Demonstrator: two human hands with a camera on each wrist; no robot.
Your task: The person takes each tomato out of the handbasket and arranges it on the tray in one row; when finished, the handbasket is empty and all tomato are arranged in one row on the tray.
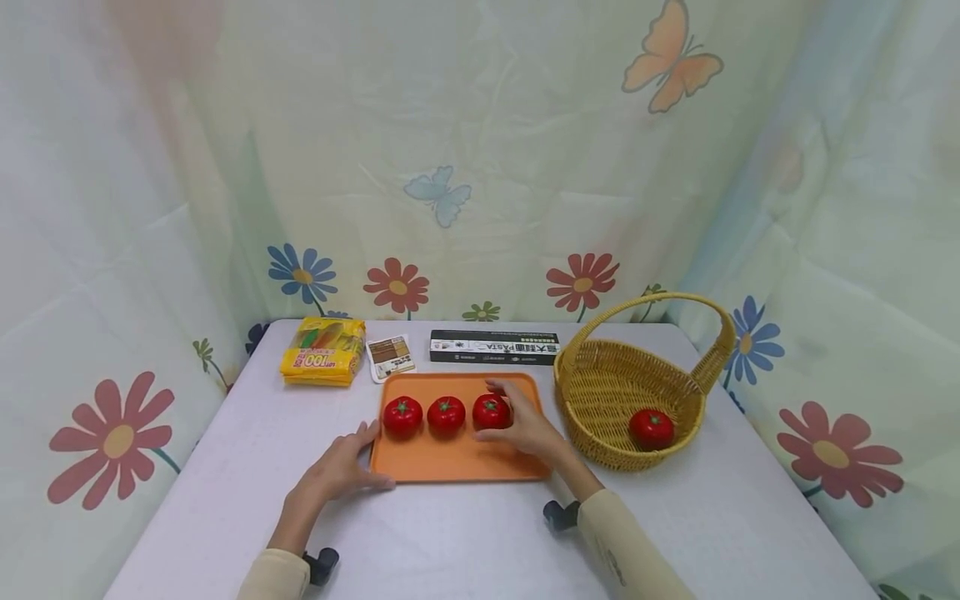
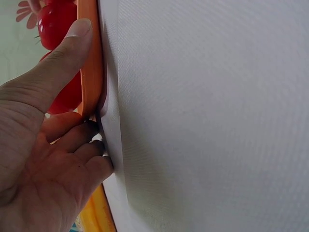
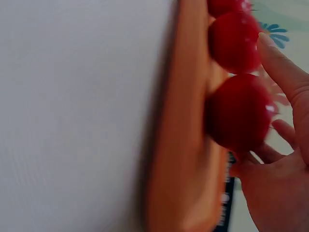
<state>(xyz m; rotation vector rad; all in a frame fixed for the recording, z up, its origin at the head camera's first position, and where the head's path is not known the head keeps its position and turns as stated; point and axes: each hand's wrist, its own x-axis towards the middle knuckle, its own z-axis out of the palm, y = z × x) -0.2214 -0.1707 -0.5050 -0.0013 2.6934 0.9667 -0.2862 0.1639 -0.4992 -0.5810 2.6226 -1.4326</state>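
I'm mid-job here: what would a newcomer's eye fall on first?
Probably the three red tomatoes lined up on the orange tray, with the right hand spread around the rightmost one. Next, likely the tall-handled wicker basket to the tray's right, with another tomato inside.

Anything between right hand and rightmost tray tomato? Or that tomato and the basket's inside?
Nothing visible between the right hand and the rightmost tomato on the tray. Between it and the inside of the basket: the tray's raised right rim and basket's left wall, the handle arching above.
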